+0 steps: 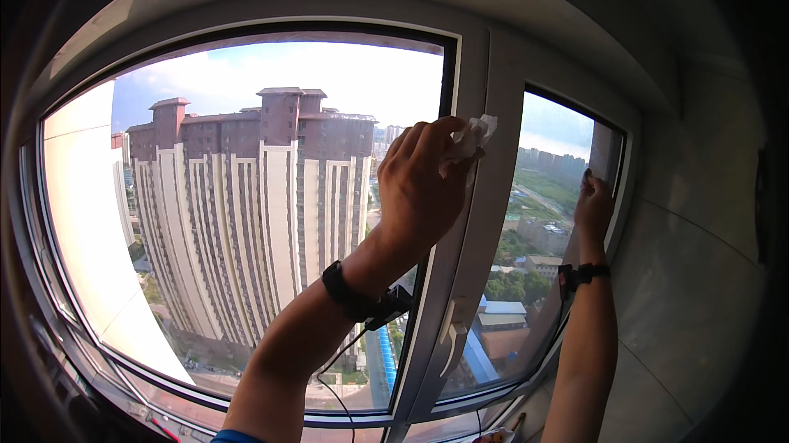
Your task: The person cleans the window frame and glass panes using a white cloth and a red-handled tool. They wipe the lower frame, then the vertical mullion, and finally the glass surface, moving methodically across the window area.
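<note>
My left hand (422,175) is raised at the upright of the window frame (471,209) and grips a crumpled white tissue or thin cloth (484,132) between thumb and fingers. Behind it is the large left window pane (246,295). Over at the narrower right pane (548,196), my right hand (595,202) is lifted near the pane's right edge, fingers curled; a small dark thing shows at the fingertips, too small to name. Each wrist wears a black strap with a small device and a cable.
A light window handle (454,341) sits on the frame below my left hand. Tiled wall (684,270) borders the window at right. Low at left, a red item (163,427) lies by the sill; a partly hidden object (499,435) is at the bottom. Tall buildings stand outside.
</note>
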### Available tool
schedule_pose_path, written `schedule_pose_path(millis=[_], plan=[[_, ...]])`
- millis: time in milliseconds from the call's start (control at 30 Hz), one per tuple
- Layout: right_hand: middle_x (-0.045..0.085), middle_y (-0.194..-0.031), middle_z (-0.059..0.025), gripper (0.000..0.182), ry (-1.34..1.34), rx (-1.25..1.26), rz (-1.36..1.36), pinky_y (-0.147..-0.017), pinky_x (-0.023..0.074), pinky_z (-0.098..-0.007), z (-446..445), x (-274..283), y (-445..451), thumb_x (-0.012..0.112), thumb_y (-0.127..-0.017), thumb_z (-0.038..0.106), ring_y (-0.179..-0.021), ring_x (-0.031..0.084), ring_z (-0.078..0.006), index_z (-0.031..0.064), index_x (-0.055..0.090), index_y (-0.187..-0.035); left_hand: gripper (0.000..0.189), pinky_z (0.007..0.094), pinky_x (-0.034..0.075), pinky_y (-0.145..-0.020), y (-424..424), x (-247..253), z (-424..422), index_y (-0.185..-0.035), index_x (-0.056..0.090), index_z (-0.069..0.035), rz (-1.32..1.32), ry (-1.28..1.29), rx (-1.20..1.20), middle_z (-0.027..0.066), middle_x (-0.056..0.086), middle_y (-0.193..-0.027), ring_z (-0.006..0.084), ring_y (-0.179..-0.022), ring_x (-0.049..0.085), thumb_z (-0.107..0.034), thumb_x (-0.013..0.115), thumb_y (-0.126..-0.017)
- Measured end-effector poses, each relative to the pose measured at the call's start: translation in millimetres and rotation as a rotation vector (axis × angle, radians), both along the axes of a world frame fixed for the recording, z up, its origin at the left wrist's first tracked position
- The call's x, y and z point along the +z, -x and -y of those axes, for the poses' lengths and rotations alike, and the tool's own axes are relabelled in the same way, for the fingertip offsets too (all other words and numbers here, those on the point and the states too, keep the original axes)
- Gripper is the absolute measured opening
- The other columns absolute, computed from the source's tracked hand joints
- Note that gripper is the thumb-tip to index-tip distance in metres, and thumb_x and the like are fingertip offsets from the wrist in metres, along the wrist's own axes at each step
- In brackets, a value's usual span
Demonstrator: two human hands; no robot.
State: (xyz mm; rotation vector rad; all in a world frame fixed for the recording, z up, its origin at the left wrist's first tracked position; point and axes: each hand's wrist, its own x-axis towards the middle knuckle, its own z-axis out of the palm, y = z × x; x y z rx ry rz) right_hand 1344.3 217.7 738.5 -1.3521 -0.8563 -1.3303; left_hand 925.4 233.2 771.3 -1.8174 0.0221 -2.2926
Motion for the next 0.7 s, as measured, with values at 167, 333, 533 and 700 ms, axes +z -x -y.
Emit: schedule_pose_path(millis=[167, 333, 533, 700], plan=[[0.074, -0.102, -0.014, 0.016, -0.032, -0.037, 0.012, -0.083, 0.0569, -0.0407, -8, 2, 0, 0.07, -0.098, 0.018, -0.095, 0.071, -0.0339, 0.003, 0.073, -0.104, 0.016, 0.0346, 0.055, -0.067, 42, 5, -2, -0.095, 0.071, -0.005, -0.062, -0.009, 0.288, 0.0085, 0.073, -0.086, 0.0225, -0.077, 0.07, -0.009, 0.083, -0.085], [0.075, -0.102, -0.014, 0.014, -0.022, -0.035, 0.001, -0.082, 0.0571, -0.0408, -9, -1, 0, 0.069, -0.098, 0.016, -0.096, 0.072, -0.0332, 0.0034, 0.073, -0.103, 0.012, 0.0368, 0.054, -0.067, 65, -21, -15, -0.093, 0.074, -0.006, -0.13, 0.039, 0.46, 0.0071, 0.068, -0.088, 0.023, -0.079, 0.068, -0.005, 0.081, -0.083], [0.075, -0.104, -0.0143, 0.017, -0.005, -0.007, -0.015, -0.084, 0.0567, -0.0405, -9, 0, -1, 0.069, -0.098, 0.018, -0.097, 0.071, -0.0335, 0.003, 0.073, -0.105, 0.012, 0.0372, 0.056, -0.066, 64, -53, -18, -0.094, 0.073, -0.006, -0.237, 0.237, 0.359, 0.0077, 0.068, -0.09, 0.0249, -0.075, 0.07, -0.012, 0.08, -0.086], [0.075, -0.105, -0.0142, 0.02, 0.0, -0.008, -0.018, -0.086, 0.0565, -0.0405, -9, -5, -4, 0.07, -0.098, 0.02, -0.098, 0.071, -0.0338, 0.0033, 0.073, -0.107, 0.012, 0.0373, 0.057, -0.066, 56, -32, -29, -0.09, 0.07, -0.007, -0.128, 0.128, 0.395, 0.0071, 0.07, -0.084, 0.024, -0.075, 0.071, -0.016, 0.078, -0.09]])
